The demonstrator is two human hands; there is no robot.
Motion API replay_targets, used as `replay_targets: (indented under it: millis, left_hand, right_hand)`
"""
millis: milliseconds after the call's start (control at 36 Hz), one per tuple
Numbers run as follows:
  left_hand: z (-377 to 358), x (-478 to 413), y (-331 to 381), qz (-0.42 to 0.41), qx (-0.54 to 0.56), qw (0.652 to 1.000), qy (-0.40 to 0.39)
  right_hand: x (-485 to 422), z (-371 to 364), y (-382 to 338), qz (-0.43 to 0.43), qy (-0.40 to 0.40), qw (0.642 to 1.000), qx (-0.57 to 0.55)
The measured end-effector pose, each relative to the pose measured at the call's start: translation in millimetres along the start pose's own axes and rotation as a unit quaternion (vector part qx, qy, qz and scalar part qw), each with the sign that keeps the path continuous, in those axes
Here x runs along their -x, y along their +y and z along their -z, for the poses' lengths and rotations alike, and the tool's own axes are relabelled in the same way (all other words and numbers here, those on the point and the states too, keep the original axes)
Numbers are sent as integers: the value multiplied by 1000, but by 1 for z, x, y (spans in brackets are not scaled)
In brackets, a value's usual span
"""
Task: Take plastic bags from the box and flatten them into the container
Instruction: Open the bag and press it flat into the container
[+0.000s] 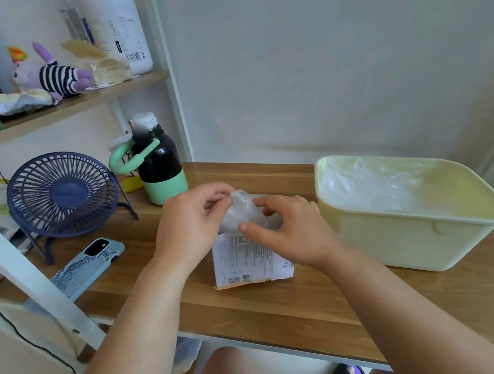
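Observation:
A small cardboard box (252, 261) with a printed white label stands on the wooden desk (276, 309) in the middle. A crumpled clear plastic bag (243, 210) sticks out of its top. My left hand (193, 222) pinches the bag's left side between thumb and fingers. My right hand (288, 227) grips its right side with curled fingers and the thumb across the front. To the right stands a pale yellow plastic container (411, 240), with clear plastic bags (370, 185) lying flat inside it.
A dark blue desk fan (62, 195) stands at the left, a phone in a blue case (87, 267) lies before it, and a black and green bottle (159, 163) stands behind the box. Above the left is a shelf (70, 106) with toys and jugs.

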State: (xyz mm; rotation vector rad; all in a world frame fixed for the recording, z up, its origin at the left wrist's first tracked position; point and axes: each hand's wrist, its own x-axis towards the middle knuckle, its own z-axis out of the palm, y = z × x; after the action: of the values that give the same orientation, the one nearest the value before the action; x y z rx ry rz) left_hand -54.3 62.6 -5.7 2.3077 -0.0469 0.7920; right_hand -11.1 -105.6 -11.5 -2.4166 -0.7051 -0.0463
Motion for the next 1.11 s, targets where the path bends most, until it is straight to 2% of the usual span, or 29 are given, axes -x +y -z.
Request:
replay_targets:
  millis: [83, 194, 278, 361, 444, 500, 583, 639, 667, 722, 778, 833, 917, 1000, 1056, 1111]
  left_hand:
    - [-1, -5, 3, 49, 150, 986, 50]
    - [0, -13, 9, 101, 311, 938, 113]
    - [1, -16, 10, 116, 352, 918, 143]
    - [4, -20, 10, 119, 402, 892, 171]
    - [8, -21, 14, 115, 459, 863, 176]
    - [11, -20, 19, 114, 493, 850, 149]
    - [10, -22, 23, 164, 518, 830, 121]
    - [8, -24, 26, 204, 564, 795, 88]
    - [9, -25, 31, 216, 602, 766, 68]
    - [7, -27, 39, 193, 678, 709, 17]
    - [5, -31, 45, 179, 710, 681, -5]
    - [-2, -36, 47, 197, 715, 670, -10]
    - [-13, -40, 53, 245, 721, 649, -13]
    - [-20, -40, 62, 263, 720, 640, -45]
    - [-27, -45, 68, 251, 702, 662, -77]
    - [-40, -52, 79, 265, 620, 731, -104]
  right_hand:
    - [-3, 2, -6, -1, -37, 999, 19]
    - [-5, 4, -10, -2, -95, 995, 28]
    - [-6, 7, -14, -2, -121, 992, 17]
    - [-7, 8, -17, -24, -134, 989, 55]
    - [-9, 6, -18, -22, -112, 992, 56]
    - [-6, 8, -21, -16, -69, 997, 2]
    - [0, 17, -28, 19, -9, 984, -174]
    - [2, 23, -31, 22, -14, 965, -260]
    - [1, 26, -30, 11, -27, 959, -283]
    - [0, 30, -26, -36, -45, 946, -320]
    - [-1, 32, -19, -59, -22, 922, -381]
    - [0, 42, -13, -69, 29, 898, -434]
    - [1, 61, 0, -77, 86, 879, -462]
    - [4, 83, 13, -84, 94, 898, -421]
    - [8, 95, 25, -99, 85, 897, -422]
    - [13, 106, 38, -100, 85, 896, -425]
